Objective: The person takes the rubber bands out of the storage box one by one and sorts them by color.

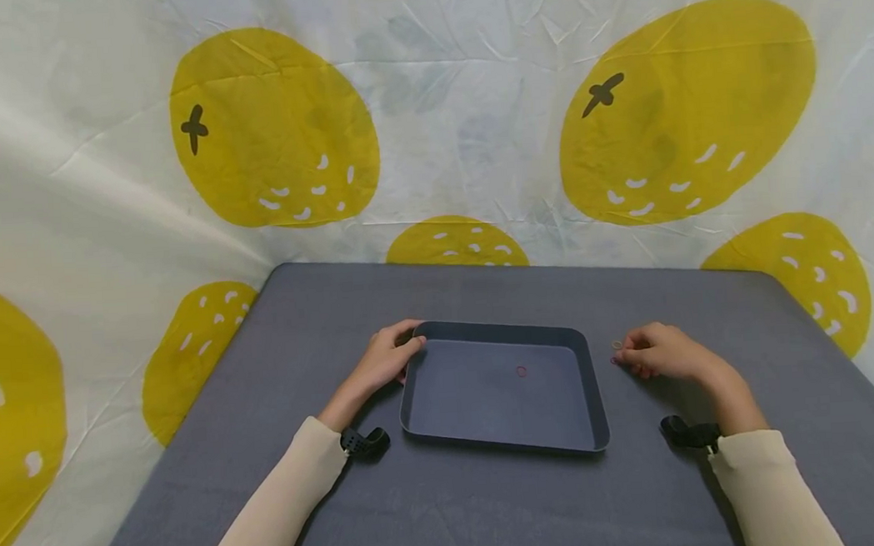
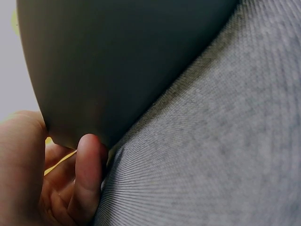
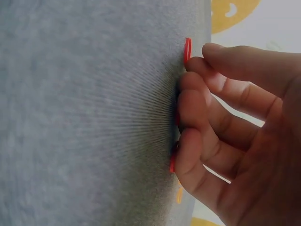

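Note:
A shallow dark grey tray (image 1: 493,445) sits on the table. My left hand (image 1: 385,360) grips its left rim, thumb over the edge and fingers outside; the left wrist view shows the fingers (image 2: 88,160) against the tray wall (image 2: 108,70). One small red rubber band (image 1: 521,371) lies inside the tray. To the tray's right, my right hand (image 1: 663,351) rests low with bent fingers at the tabletop. By its fingertips lie a yellowish band (image 1: 617,345) and a red band (image 3: 187,49). More red shows under the fingers, partly hidden; the thumb stands apart from the index finger.
A grey cloth covers the table (image 1: 497,511). Behind and to the left hangs a white curtain (image 1: 466,137) printed with yellow fruit. A black wrist strap (image 1: 365,443) is on the left arm, another strap (image 1: 690,433) on the right.

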`<state>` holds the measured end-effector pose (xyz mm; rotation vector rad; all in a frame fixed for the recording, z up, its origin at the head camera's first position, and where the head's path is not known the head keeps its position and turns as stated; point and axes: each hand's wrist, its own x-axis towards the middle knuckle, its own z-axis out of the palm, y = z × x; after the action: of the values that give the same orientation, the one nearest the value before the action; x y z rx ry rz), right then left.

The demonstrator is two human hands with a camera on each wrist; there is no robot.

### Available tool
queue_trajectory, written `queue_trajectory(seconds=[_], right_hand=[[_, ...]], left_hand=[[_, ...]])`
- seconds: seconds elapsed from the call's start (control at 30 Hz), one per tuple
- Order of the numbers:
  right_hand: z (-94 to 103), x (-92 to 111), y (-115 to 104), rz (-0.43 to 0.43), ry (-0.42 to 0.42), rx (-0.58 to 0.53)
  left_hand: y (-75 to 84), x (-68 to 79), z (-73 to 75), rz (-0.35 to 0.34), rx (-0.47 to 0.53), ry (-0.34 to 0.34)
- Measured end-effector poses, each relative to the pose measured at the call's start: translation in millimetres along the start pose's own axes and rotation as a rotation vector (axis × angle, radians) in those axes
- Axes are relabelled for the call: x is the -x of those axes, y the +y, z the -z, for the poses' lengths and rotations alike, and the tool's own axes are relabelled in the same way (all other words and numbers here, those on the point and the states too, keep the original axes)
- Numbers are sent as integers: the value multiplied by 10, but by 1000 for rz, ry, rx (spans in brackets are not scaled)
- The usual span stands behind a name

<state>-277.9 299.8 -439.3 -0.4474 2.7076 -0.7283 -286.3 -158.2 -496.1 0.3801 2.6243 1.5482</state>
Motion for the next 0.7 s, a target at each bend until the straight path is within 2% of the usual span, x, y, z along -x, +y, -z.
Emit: queue_trajectory(seconds=[0.27, 0.7], right_hand=[[-42, -7, 2, -7, 27, 37], [-68, 1, 11, -4, 30, 32]], left_hand=[[0, 1, -8, -3, -2, 4], [-20, 4, -12, 1, -15, 4]])
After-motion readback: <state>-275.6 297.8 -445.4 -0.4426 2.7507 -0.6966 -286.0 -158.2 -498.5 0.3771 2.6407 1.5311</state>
